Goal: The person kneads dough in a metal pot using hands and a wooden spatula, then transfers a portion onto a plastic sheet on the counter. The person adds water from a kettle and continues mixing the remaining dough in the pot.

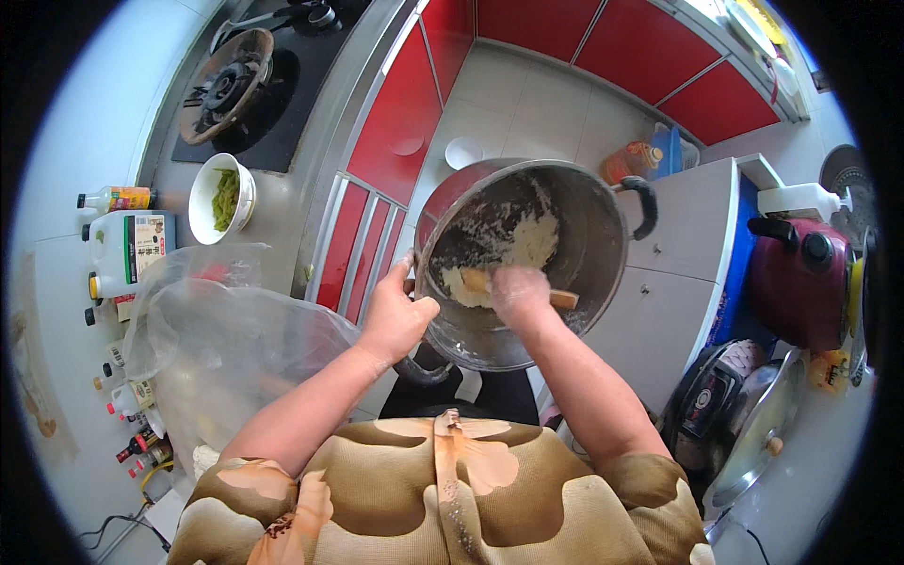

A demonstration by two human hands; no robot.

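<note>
My left hand grips the near-left rim of a large metal pot, its thumb and fingers on the wall. Inside the pot, my right hand, dusted white, is closed on a wooden utensil with its end sticking out to the right. Its other end lies against a pale, doughy mass on the pot's bottom. White floury residue clings to the inner wall. The pot has dark looped handles; one is at the upper right, another at the lower left.
On the left counter are a white bowl of green vegetables, a gas burner, bottles and a large clear plastic bag. A white bowl and an oil bottle are beyond the pot. A dark red appliance and a lid are at right.
</note>
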